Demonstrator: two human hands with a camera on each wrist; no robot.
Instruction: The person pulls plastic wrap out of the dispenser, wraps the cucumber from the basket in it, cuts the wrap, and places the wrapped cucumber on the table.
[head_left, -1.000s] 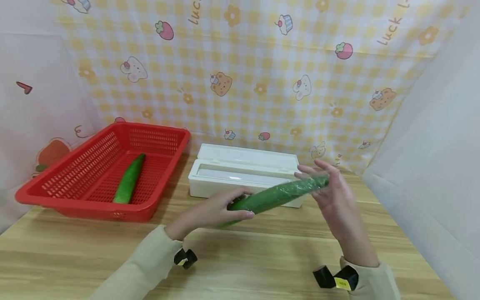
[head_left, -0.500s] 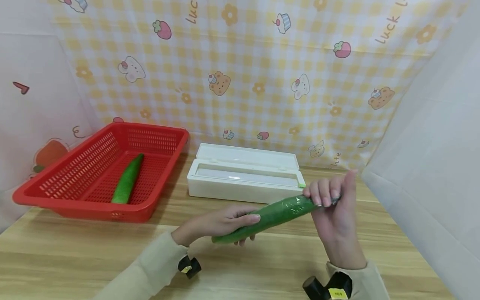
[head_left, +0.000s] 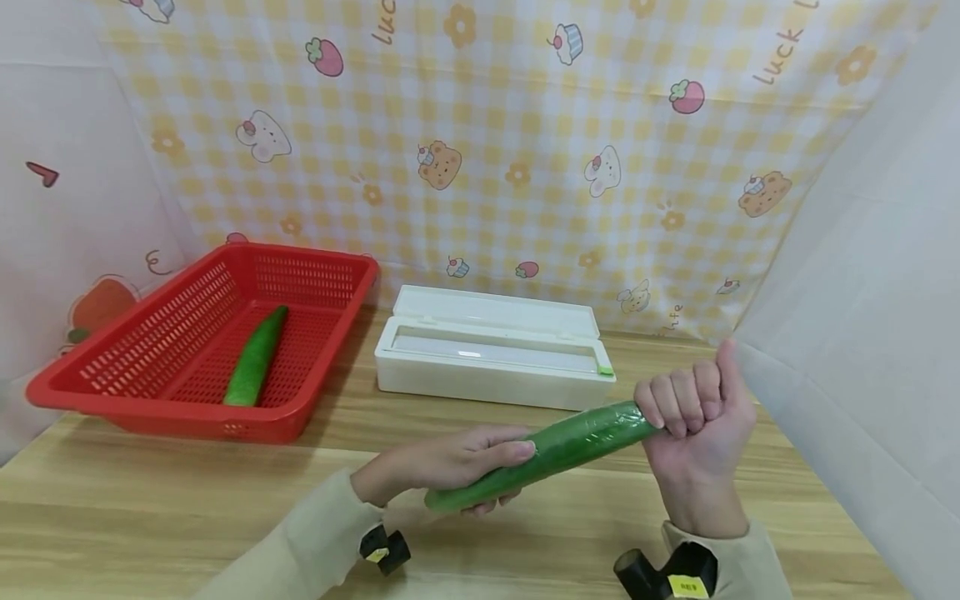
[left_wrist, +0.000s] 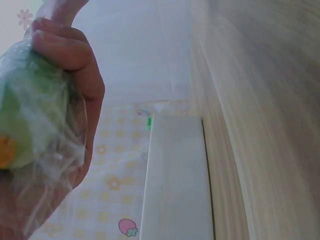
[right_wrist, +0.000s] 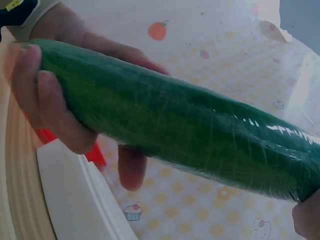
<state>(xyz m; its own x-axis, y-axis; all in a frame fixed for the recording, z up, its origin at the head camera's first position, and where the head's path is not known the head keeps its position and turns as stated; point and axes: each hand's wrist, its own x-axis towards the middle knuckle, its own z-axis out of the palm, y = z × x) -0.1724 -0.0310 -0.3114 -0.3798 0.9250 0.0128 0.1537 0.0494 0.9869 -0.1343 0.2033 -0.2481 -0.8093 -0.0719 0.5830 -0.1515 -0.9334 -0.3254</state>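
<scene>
A long green cucumber (head_left: 573, 446) wrapped in clear plastic film is held slantwise above the table, its right end higher. My left hand (head_left: 468, 458) grips it towards the lower left end, thumb on top and fingers beneath. My right hand (head_left: 693, 417) is curled round the upper right end and covers the tip. In the left wrist view, loose crinkled film (left_wrist: 55, 155) hangs past the cucumber's pale end. Tight, shiny film shows along the cucumber (right_wrist: 185, 125) in the right wrist view.
Behind the hands stands a white cling film dispenser (head_left: 487, 383), lid up, with a green piece (head_left: 605, 370) at its right end. At the left a red plastic basket (head_left: 330, 367) holds another cucumber (head_left: 257, 358). A checked cloth (head_left: 510, 108) hangs behind the wooden table (head_left: 150, 508).
My right hand has gone from loosely spread fingers at the cucumber's right end to a curled grip around it. Both hands and the cucumber have come lower and slightly to the right.
</scene>
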